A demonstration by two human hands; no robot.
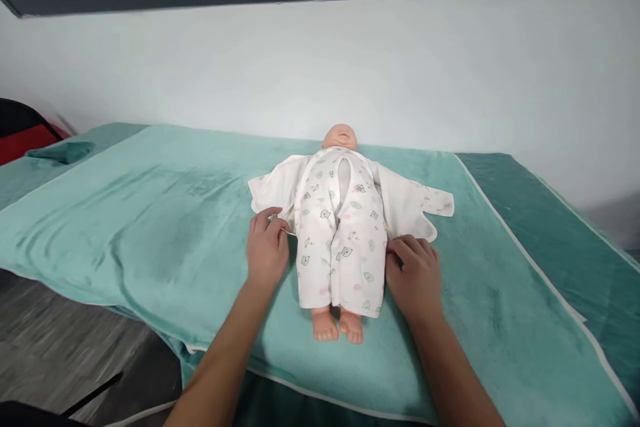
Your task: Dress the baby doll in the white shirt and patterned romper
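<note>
A baby doll [340, 138] lies on its back, its head toward the wall and its bare feet [325, 325] toward me. White baby clothes [340, 227] printed with small animals and leaves cover its body and legs. An oval gap runs down the chest, and plainer white sleeves [411, 197] spread to both sides. With closed fingertips, my left hand [269, 247] pinches the lower edge of the cloth beside the doll's hip. My right hand [414, 273] has its fingers curled in at the opposite edge, by the leg; its fingertips are partly hidden.
A light green cloth [165, 213] with a pale border covers the bed, over a darker green sheet [565, 227]. White wall [310, 67] rises behind the doll. A red and black item [25, 133] and a folded green cloth [63, 152] are at far left.
</note>
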